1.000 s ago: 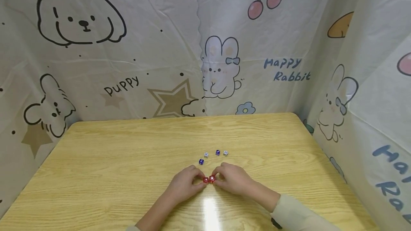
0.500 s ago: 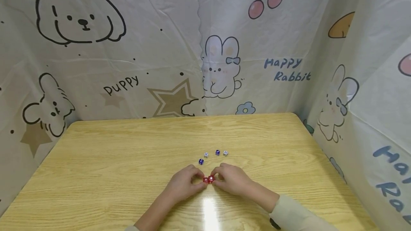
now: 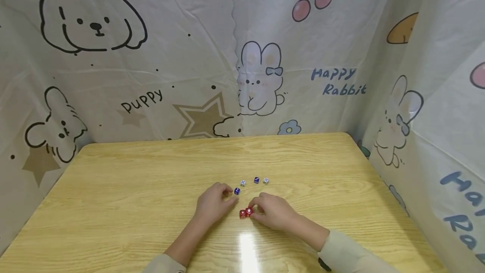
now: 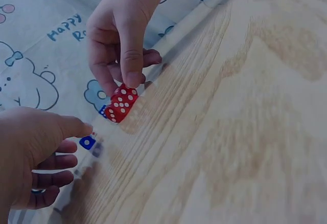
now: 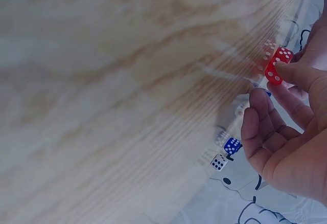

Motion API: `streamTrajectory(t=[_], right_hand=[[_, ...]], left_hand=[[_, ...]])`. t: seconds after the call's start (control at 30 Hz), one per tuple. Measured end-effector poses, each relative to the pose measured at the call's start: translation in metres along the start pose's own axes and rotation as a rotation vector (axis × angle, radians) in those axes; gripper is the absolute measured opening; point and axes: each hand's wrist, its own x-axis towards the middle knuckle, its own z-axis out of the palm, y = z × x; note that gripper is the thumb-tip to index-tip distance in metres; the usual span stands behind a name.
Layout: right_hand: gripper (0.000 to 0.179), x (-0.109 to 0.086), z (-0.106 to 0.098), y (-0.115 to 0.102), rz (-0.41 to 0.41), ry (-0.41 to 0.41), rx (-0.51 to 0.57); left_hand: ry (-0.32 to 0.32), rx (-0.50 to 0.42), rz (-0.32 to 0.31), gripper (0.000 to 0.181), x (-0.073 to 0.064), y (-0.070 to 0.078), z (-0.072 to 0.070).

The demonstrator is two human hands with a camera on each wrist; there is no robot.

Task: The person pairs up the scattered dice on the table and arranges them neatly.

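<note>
A blue die (image 3: 237, 191) was faced at two o'clock by the empty left hand (image 3: 213, 202), right hand (image 3: 275, 212) pinching a red die (image 3: 249, 211).

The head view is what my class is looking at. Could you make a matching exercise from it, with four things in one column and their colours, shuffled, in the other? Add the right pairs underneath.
Column 1
1. Pair of dice at the right hand
2. Nearest die to the left hand
3. Rightmost die in the head view
4. Tabletop

Column 2
A. White with dark dots
B. Yellowish wood grain
C. Blue with white dots
D. Red with white dots

Right pairs: 1-D, 2-C, 3-A, 4-B
</note>
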Motion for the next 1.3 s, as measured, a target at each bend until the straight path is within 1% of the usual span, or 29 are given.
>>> streamTrajectory(t=[0.1,0.3,0.5,0.8,1.07,1.3], right_hand=[[0.020,0.000,0.001,0.001,-0.003,-0.002,-0.005],[0.020,0.000,0.001,0.001,-0.009,0.003,-0.011],[0.019,-0.001,0.001,0.001,-0.008,0.004,-0.007],[0.019,-0.001,0.001,0.002,-0.005,0.006,-0.003],[0.020,-0.001,0.000,0.002,-0.004,0.003,0.005],[0.020,-0.001,0.002,0.003,-0.006,0.001,0.006]], left_hand=[[0.011,0.027,-0.017,0.033,0.003,0.001,0.004],[0.027,0.051,-0.036,0.033,0.008,0.004,0.007],[0.020,0.068,-0.052,0.031,0.012,0.005,0.008],[0.003,0.044,-0.031,0.023,0.014,0.004,0.009],[-0.007,0.036,-0.025,0.021,0.011,0.000,0.006],[-0.022,0.038,0.001,0.020,0.008,-0.003,0.001]])
